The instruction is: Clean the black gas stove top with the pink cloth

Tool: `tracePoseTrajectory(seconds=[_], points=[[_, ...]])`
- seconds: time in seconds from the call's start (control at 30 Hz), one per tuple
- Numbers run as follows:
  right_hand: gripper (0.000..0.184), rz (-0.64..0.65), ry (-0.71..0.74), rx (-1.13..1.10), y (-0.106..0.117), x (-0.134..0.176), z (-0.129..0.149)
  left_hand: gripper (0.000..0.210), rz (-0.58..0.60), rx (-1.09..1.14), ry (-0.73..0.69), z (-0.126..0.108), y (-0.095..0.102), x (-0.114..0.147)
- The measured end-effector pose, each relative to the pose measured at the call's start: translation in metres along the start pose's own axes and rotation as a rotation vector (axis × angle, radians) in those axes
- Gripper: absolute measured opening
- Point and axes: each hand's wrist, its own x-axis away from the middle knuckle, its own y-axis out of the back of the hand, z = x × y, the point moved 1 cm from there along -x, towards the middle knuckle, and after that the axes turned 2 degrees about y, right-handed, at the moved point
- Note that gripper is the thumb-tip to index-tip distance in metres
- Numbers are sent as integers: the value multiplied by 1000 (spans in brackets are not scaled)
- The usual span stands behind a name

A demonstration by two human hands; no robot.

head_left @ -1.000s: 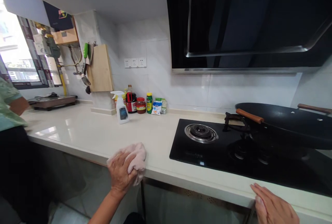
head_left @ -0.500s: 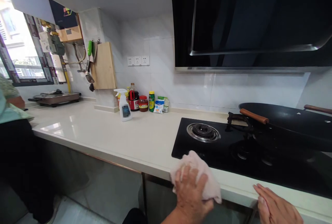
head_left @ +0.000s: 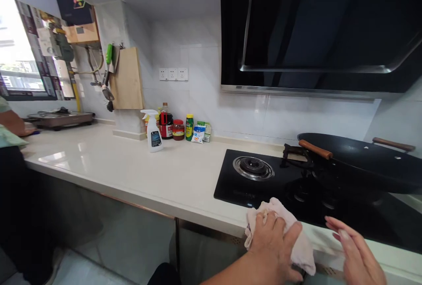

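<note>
My left hand (head_left: 272, 245) presses a pale pink cloth (head_left: 303, 245) against the front edge of the white countertop (head_left: 184, 188). Part of the cloth drapes over the edge, and its upper corner reaches the black glass gas hob (head_left: 227, 184). My fingers curl over the fabric with the thumb to the right. To the right of the cloth, my right hand (head_left: 359, 252) hovers near the counter edge, fingers extended and holding nothing. A black wok (head_left: 356, 162) with wooden handles sits on the hob's right side, and a bare burner (head_left: 253, 168) is on the left.
A white spray bottle (head_left: 154, 137) stands by several condiment containers, including a red-lidded jar (head_left: 178, 131). A cutting board (head_left: 127, 80) hangs on the wall. Overhead is a black range hood (head_left: 313, 30). Another person's arm (head_left: 11, 120) is at far left beside a flat electric cooker (head_left: 62, 119).
My left hand has slid the cloth to the right along the counter's front edge. My right hand has turned and lifted slightly, and the view has shifted a little.
</note>
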Motion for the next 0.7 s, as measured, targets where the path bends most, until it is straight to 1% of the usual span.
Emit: tracePoseTrajectory(seconds=[0.03,0.07,0.13,0.17,0.2,0.23,0.3,0.33,0.4,0.47,0.5,0.53,0.6,0.7], points=[[48,33,21,-40,-8,-1,15,111,-8,54,25,1,5,0],[47,88,70,-59,-19,1,30,108,-22,121,54,3,11,1],[46,237,196,-53,-46,9,54,92,-47,270,111,8,30,4],[44,294,258,-18,-59,14,61,83,-50,342,126,12,41,7],[43,333,324,30,-71,20,65,75,-45,409,125,17,52,10],[42,345,391,91,-82,26,66,65,-36,467,113,24,63,15],[41,309,531,221,-95,35,60,47,-50,526,91,41,80,26],[41,275,585,281,-98,38,56,41,-91,507,104,53,86,32],[43,206,645,388,-98,42,51,35,-227,373,199,79,93,44],[46,169,652,479,-97,45,53,31,-349,191,328,106,95,55],[48,168,652,508,-97,46,58,30,-378,121,387,117,95,59],[49,178,657,522,-100,48,65,29,-387,74,442,126,95,62],[52,242,684,507,-111,55,85,26,-363,31,528,138,95,65],[60,357,761,414,-139,65,119,22,-304,70,606,143,99,61]])
